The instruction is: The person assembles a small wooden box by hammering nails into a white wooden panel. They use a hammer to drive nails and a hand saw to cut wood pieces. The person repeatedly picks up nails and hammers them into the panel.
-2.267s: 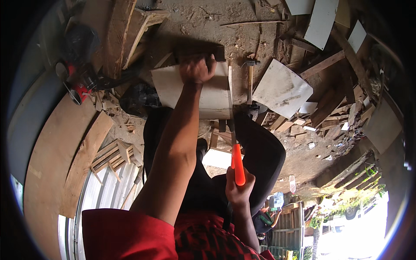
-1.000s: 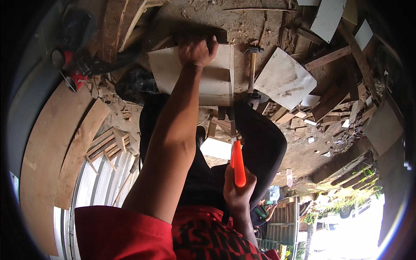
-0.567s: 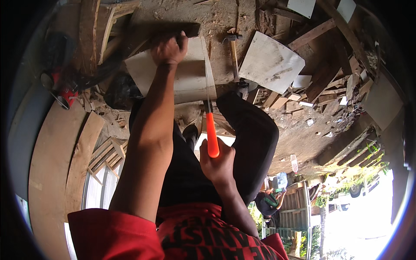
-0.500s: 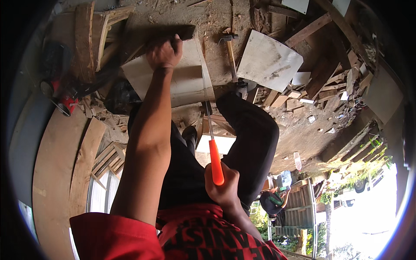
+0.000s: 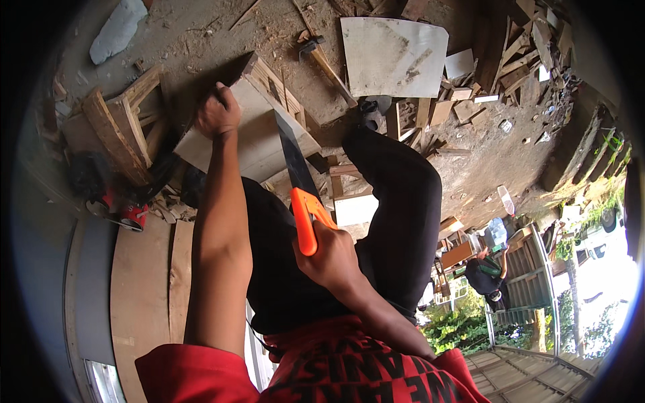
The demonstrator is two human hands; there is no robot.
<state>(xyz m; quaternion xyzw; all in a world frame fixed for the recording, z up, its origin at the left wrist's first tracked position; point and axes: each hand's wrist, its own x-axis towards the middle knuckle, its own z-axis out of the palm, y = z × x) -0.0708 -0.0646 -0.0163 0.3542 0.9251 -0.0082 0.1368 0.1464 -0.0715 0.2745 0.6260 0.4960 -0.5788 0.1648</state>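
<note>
A handsaw with an orange handle (image 5: pixel 306 221) is in my right hand (image 5: pixel 329 258), its fingers wrapped round the grip. Its dark blade (image 5: pixel 294 154) points forward, and the tip overlaps the right part of a pale wooden board (image 5: pixel 259 134); whether it touches the wood I cannot tell. The board lies tilted in front of my legs, above a wooden frame (image 5: pixel 275 84). My left hand (image 5: pixel 218 113) is closed at the board's far left edge, with the undersides of its fingers hidden.
A hammer (image 5: pixel 329 70) lies on the dirt floor beyond the board. Right of it is another pale panel (image 5: pixel 396 57), near piled wood scraps (image 5: pixel 517 67). A wooden frame (image 5: pixel 124 127) stands at left, near red cans (image 5: pixel 133 216). Another person (image 5: pixel 485 275) is at far right.
My right hand has drawn back and turned the saw, so its blade side shows and its tip sits farther back on the board. The view has shifted; my left hand stays at the board.
</note>
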